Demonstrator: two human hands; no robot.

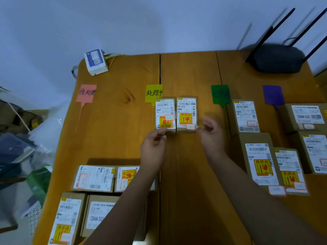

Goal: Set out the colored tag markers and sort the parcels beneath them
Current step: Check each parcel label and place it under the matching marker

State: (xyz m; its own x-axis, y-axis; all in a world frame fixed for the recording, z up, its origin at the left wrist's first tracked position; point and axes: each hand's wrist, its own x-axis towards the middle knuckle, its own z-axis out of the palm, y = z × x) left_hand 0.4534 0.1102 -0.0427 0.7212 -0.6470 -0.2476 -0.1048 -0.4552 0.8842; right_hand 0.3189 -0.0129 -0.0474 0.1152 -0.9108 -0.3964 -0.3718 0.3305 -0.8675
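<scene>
Dim bluish light, motion blur, warped edges.

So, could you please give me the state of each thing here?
pink tag: flat, no parcels beneath
yellow tag: flat, two parcels beneath
green tag: flat
purple tag: flat
right-side parcels: below green and purple tags
near-left parcels: unsorted
left hand: at two parcels' near edge, grip unclear
right hand: at their right corner, grip unclear
</scene>
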